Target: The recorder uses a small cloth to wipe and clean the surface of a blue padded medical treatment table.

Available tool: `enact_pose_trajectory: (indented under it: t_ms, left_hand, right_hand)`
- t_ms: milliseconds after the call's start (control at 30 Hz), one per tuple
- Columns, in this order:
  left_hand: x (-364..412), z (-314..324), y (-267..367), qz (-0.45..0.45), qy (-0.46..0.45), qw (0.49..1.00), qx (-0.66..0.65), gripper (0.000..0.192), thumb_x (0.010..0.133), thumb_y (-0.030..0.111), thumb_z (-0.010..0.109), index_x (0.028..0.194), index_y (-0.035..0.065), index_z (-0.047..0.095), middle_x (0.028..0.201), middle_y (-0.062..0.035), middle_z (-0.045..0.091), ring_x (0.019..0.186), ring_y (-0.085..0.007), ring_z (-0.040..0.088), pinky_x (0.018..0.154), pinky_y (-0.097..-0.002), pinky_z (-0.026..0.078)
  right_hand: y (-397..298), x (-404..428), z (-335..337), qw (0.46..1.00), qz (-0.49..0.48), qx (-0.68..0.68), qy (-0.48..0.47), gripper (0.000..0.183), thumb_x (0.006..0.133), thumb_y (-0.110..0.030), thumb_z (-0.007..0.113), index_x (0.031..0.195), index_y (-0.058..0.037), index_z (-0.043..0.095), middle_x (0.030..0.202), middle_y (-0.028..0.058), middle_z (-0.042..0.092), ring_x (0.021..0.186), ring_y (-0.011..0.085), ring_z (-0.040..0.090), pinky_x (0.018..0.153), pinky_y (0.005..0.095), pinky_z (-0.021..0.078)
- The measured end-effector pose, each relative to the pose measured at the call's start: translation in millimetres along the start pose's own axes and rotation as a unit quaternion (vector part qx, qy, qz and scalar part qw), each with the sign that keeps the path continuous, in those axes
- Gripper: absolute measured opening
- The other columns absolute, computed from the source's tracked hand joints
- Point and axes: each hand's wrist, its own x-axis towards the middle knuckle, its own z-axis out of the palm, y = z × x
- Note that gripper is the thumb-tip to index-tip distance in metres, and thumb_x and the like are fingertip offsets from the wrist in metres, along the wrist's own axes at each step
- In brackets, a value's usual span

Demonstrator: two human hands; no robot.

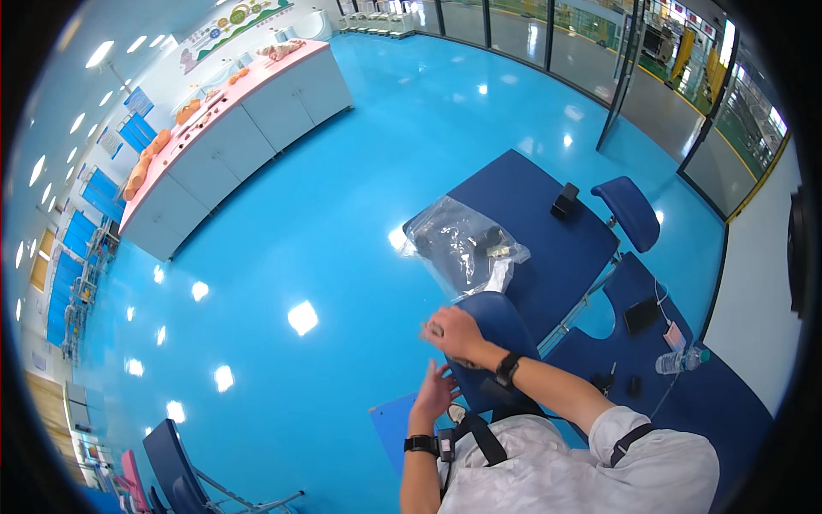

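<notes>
My right hand (454, 333) is curled over the near end of a dark blue padded backrest (498, 321). Something small and pale shows between its fingers, too blurred to name. Just below it, my left hand (434, 392) is raised beside the backrest's edge with its fingers apart and nothing visible in them. Both wrists wear black bands, and a small black device (445, 444) sits near the left one. Past the right hand, a clear plastic bag (449, 250) lies on a blue padded table top (514, 186); dark items and a white paper show through it.
A black box (565, 200) stands on the table top. On the nearer blue surface lie a phone (642, 315), a pink power bank (674, 336), a water bottle (681, 361) and keys (602, 383). A pink-topped cabinet (257, 135) bears orange manikin parts (146, 164).
</notes>
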Motion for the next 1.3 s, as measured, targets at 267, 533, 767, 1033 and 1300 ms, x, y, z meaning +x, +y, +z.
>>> enact_pose_trajectory:
  t_ms: [267,533,767,1033,1300]
  left_hand:
    - [-10,-20,36,0.08,0.053,0.991,0.091,0.065,0.108,0.06,0.041,0.147,0.0089,0.049,0.137,-0.0139,0.062,0.12,-0.0274,0.061,0.1,-0.043,0.049]
    - [39,22,2,0.234,0.137,0.905,0.329,0.066,0.107,0.047,0.053,0.144,-0.0059,0.037,0.129,-0.0264,0.062,0.115,-0.0363,0.065,0.097,-0.0436,0.052]
    - [40,30,-1,0.251,0.143,0.891,0.351,0.061,0.107,0.046,0.056,0.135,-0.0065,0.041,0.122,-0.0297,0.065,0.113,-0.038,0.068,0.097,-0.0445,0.052]
    - [41,28,-3,0.264,0.122,0.891,0.35,0.061,0.107,0.048,0.055,0.136,-0.0043,0.042,0.124,-0.0282,0.065,0.115,-0.0366,0.067,0.099,-0.0437,0.052]
    - [36,35,-1,0.254,0.122,0.896,0.345,0.059,0.108,0.047,0.055,0.136,-0.0036,0.043,0.124,-0.0252,0.064,0.114,-0.0339,0.065,0.099,-0.043,0.051]
  right_hand:
    - [-4,-119,-36,0.964,-0.263,-0.036,-0.031,0.019,0.082,-0.032,0.081,0.088,-0.0163,0.07,0.097,-0.0006,0.065,0.092,0.0209,0.06,0.076,0.0363,0.0467]
    - [35,-175,-90,0.925,-0.324,-0.173,-0.096,0.02,0.082,-0.026,0.079,0.096,-0.0179,0.069,0.107,-0.0011,0.066,0.088,0.0172,0.061,0.075,0.0333,0.0462]
    - [47,-170,-124,0.972,-0.152,-0.171,0.049,0.02,0.081,-0.018,0.08,0.096,-0.0132,0.068,0.105,0.0038,0.064,0.09,0.0249,0.063,0.077,0.0395,0.0497]
    - [63,-64,-97,0.964,0.007,-0.178,0.196,0.018,0.084,-0.019,0.076,0.098,-0.0109,0.069,0.101,0.0077,0.061,0.094,0.0307,0.062,0.081,0.0436,0.0506]
    - [61,22,-33,0.96,-0.003,-0.263,0.099,0.02,0.087,-0.027,0.072,0.1,-0.0122,0.072,0.097,0.0054,0.062,0.094,0.0263,0.062,0.08,0.0422,0.0487]
